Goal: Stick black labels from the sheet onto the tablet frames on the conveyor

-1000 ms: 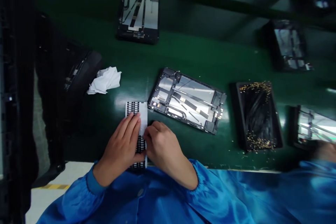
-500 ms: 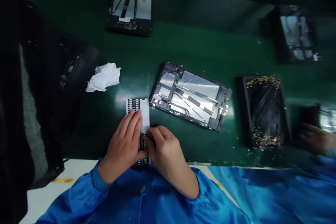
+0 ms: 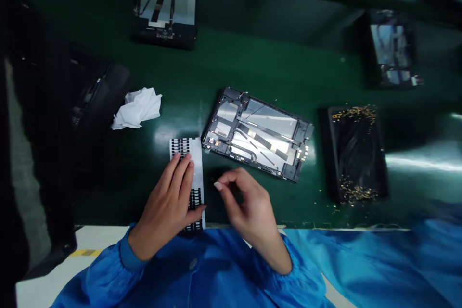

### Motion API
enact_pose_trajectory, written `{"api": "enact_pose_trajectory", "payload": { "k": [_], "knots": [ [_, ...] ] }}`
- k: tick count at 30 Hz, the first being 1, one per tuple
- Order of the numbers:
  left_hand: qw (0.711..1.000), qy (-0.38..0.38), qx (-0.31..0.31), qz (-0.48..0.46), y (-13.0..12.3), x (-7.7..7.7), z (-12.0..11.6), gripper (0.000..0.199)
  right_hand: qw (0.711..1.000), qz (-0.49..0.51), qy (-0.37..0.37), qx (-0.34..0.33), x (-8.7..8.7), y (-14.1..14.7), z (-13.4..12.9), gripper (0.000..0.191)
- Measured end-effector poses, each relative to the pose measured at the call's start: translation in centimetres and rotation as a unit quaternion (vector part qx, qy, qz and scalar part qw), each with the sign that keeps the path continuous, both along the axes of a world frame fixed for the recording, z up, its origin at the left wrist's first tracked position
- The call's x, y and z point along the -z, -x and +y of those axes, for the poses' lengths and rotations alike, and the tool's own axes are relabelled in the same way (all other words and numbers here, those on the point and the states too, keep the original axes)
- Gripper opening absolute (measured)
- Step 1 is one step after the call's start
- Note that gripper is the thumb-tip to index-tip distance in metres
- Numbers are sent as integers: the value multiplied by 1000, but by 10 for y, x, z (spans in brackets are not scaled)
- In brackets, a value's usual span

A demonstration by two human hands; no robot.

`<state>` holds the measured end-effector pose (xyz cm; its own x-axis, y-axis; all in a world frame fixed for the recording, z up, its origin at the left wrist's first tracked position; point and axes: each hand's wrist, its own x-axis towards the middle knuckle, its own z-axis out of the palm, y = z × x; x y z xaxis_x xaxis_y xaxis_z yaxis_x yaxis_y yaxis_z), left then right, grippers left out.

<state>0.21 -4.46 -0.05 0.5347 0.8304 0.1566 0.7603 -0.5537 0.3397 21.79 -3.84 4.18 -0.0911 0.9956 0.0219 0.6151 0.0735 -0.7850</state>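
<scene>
A white sheet with rows of small black stickers [image 3: 197, 166] lies at the table's front edge. My left hand [image 3: 169, 204] rests flat on it, fingers stretched out. Just right of the sheet, my right hand [image 3: 247, 199] is raised with thumb and index finger pinched together; a small dark thing seems to be at the fingertips, too small to name. Beyond my right hand lies an opened device with a silver inside, black frame and cables [image 3: 258, 134], tilted on the table and touched by neither hand.
Crumpled white paper [image 3: 139, 108] lies at the left, near a dark object [image 3: 104, 91]. Another opened device [image 3: 166, 5] is at the back, and one more [image 3: 391, 48] at the back right. A black tray [image 3: 361, 154] with golden bits stands at the right. A blue sleeve [image 3: 426, 250] shows beside me.
My right hand has moved off the sheet to the right, its fingers pinched. My left hand stays on the sheet. Another person's hand at the far right is gone from view.
</scene>
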Motion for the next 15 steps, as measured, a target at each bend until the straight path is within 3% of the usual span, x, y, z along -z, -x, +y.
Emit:
{"api": "enact_pose_trajectory", "payload": {
  "k": [5, 10, 15],
  "knots": [
    [999, -34, 19, -1, -16, -11, 7, 77, 988, -83, -88, 98, 6, -31, 7, 11],
    [998, -10, 59, 2, -43, -10, 26, 68, 987, -121, -61, 90, 2, -37, 16, 11],
    [998, 21, 56, -24, -54, -4, 38, 75, 991, -122, 12, 55, -8, -41, 27, 14]
  ]
}}
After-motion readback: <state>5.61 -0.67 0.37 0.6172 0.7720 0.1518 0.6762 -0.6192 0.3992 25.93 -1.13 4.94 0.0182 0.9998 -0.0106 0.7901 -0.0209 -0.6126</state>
